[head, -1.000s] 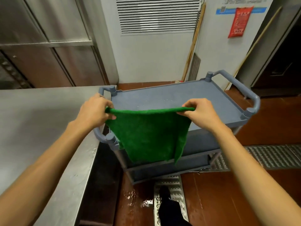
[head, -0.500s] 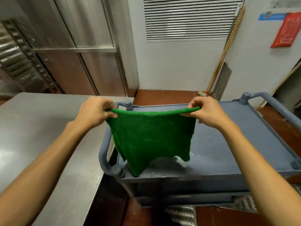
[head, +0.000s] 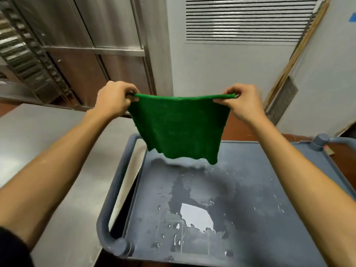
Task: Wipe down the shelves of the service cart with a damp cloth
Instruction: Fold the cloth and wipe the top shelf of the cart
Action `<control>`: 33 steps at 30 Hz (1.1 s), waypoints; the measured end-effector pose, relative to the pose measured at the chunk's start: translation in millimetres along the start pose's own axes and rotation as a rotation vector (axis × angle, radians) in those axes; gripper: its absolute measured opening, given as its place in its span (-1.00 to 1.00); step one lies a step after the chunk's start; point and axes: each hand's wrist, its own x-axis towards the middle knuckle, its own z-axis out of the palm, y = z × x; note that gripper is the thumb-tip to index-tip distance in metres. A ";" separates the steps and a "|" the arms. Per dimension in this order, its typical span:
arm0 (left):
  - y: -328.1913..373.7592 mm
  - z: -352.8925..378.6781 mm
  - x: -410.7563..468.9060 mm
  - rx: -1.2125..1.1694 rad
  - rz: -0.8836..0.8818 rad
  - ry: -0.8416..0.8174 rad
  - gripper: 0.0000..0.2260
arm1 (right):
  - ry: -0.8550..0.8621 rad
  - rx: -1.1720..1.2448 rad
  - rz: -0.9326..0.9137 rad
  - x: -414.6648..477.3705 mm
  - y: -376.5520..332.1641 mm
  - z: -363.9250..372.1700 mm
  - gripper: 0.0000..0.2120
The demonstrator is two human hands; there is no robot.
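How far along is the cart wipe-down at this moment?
Done: nothing visibly; the top shelf holds a puddle. In hand: left hand and right hand pinch the green cloth by its upper corners, above the shelf. Left: wiping it; lower shelves unseen.

One wide-angle camera rides on the person's head, facing forward and tilted steeply down along both outstretched forearms. It sits close above the cart's top shelf [head: 269, 162], with the steel counter [head: 38, 132] at its left and the louvred wall vent [head: 246, 18] straight ahead.
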 end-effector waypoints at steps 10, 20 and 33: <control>-6.6 118.5 -7.3 0.079 0.151 0.123 -0.81 | -0.005 -0.115 -0.023 -4.9 97.7 69.3 -0.88; -22.6 257.0 -142.5 0.054 -0.107 -0.515 -0.78 | -0.636 -0.454 0.170 -135.7 229.4 132.8 -0.85; -19.3 253.2 -183.3 -0.057 -0.204 -0.437 -0.70 | -0.462 -0.321 0.238 -172.3 227.6 131.5 -0.78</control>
